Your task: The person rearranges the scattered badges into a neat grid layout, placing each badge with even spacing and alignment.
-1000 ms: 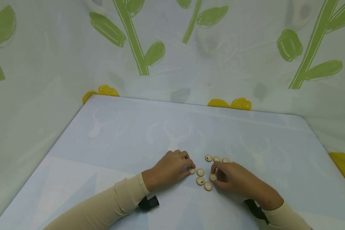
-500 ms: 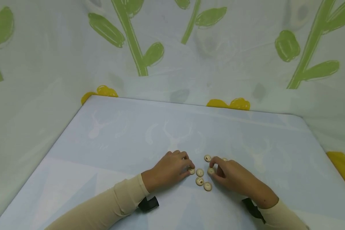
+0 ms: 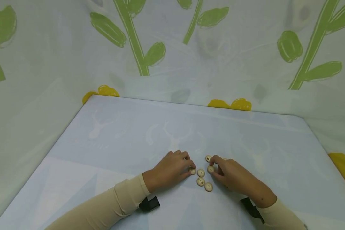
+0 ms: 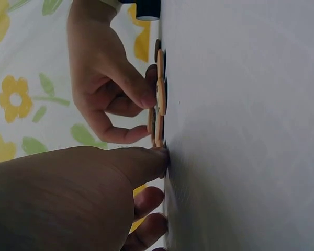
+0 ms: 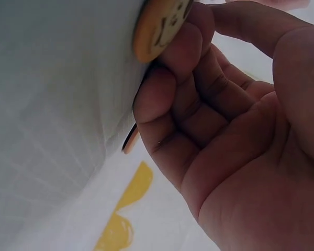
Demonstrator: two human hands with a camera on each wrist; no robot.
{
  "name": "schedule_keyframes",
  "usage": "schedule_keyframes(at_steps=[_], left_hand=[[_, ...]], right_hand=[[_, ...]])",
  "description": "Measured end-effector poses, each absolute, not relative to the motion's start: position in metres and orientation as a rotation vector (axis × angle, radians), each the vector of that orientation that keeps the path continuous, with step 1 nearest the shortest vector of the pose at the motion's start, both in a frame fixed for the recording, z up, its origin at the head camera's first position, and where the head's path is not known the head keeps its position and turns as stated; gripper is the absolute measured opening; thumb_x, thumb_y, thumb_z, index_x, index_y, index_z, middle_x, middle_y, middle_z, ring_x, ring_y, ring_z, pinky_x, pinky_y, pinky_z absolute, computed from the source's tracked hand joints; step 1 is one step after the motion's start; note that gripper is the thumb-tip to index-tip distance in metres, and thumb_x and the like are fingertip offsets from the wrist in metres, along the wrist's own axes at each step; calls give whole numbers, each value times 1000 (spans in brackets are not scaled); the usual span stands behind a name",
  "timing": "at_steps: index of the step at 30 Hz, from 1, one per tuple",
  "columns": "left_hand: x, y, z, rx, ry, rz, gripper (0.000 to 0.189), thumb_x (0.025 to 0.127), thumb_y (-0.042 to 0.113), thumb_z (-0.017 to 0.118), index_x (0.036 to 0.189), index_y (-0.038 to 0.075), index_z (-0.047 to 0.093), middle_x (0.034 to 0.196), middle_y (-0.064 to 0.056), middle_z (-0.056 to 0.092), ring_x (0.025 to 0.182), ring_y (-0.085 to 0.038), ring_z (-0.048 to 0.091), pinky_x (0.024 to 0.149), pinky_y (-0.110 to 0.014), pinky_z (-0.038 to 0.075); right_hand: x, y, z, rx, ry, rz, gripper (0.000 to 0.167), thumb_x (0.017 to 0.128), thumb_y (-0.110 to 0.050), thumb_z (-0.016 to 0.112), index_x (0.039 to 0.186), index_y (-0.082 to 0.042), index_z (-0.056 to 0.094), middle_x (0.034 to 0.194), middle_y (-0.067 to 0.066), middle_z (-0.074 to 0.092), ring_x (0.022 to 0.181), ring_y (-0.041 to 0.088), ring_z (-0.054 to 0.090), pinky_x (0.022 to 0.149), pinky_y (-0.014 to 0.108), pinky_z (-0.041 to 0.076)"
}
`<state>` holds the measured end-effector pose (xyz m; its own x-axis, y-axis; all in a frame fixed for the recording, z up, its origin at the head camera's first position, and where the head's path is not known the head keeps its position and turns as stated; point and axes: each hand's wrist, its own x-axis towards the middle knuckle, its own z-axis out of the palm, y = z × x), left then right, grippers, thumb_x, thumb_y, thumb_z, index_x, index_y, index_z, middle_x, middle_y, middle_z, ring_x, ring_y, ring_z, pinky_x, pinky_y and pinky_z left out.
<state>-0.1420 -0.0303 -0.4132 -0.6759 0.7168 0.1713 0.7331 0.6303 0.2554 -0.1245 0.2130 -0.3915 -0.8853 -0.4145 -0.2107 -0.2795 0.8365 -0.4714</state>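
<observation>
Several small round wooden discs with faces drawn on them lie close together on the table, right of centre. My left hand has finger and thumb at the edges of the leftmost disc, which stays at the table surface. The right hand pinches another disc between thumb and index finger. Between the hands lie a disc, a second disc and, nearer me, a third disc. In the right wrist view, a disc's face shows beside the curled fingertips.
Behind the right hand one disc shows fully, while others are partly covered by that hand. The pale blue table meets a white curtain with green leaves at its back edge. Black wrist straps sit under both forearms.
My right hand has slid the pinched disc away from me and slightly left, toward the back row, now covering part of that row. The left hand stays in place.
</observation>
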Motion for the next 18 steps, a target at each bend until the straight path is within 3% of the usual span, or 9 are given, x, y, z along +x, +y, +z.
schedule_keyframes(at_steps=[18], left_hand=[[-143,-30,-415,-1233,-2797,-477,18,94,33,71,110,27,75,104,7,67,90,-10,59,73,-28,45]], right_hand=[[-127,206,-390,-409,2672,-622,24,95,-16,68,117,-14,57,59,-5,52,43,9,48,40,23,37]])
